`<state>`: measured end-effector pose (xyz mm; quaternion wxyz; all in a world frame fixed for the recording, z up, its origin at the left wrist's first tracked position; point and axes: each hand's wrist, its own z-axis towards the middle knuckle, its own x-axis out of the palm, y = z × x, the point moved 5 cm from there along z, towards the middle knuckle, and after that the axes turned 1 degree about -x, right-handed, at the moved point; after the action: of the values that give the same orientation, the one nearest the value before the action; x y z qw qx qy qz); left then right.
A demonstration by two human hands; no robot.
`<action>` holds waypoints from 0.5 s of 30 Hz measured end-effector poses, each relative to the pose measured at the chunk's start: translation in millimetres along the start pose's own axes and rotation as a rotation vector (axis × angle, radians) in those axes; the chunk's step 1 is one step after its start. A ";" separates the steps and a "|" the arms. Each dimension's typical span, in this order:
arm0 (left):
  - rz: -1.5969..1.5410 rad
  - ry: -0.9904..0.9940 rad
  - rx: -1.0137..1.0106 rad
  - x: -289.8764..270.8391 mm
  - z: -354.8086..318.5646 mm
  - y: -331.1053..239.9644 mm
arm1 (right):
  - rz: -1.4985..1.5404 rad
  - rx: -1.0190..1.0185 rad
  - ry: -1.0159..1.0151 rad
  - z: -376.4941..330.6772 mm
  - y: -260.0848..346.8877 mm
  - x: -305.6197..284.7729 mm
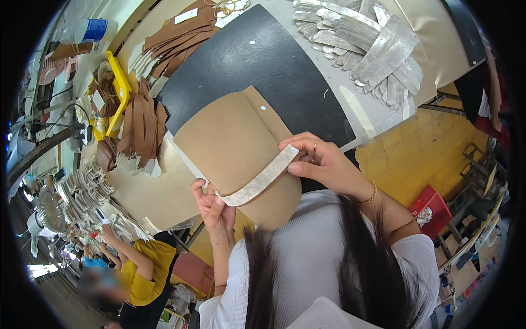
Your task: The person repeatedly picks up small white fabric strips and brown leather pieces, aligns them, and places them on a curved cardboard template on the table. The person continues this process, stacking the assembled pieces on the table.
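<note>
A curved strip (263, 178), pale silvery grey on top with brown along its lower edge, spans between my two hands. My left hand (215, 207) pinches its left end between thumb and fingers. At the upper right end my right hand (318, 160) grips it, thumb below and fingers behind. Under the strip lies a large tan sheet (230, 137) with a rounded near end that overhangs toward my body. The sheet's far part rests on a black board (257, 60) on the table.
Silvery strips (378, 60) are heaped at the far right of the table. Bundles of brown strips (143, 126) lie at the left, beside a yellow tray (121, 82). A person in a yellow shirt (145, 268) works at lower left. A red bin (430, 207) stands at right.
</note>
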<state>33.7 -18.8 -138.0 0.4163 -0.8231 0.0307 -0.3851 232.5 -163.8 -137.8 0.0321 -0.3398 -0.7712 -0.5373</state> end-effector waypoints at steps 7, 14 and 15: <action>0.009 -0.007 0.015 -6.4 -1.0 6.4 | 0.310 0.114 0.020 -6.1 28.2 4.8; 0.037 0.021 0.055 -11.9 -2.8 3.0 | 0.163 -0.078 0.049 -9.0 46.4 9.8; 0.047 0.031 0.070 -14.3 -2.7 0.6 | 0.156 -0.084 0.046 -9.7 49.2 10.2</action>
<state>22.1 -15.7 -146.2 0.4534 -0.8009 0.0429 -0.3888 249.1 -157.7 -89.8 0.0772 -0.3872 -0.7183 -0.5729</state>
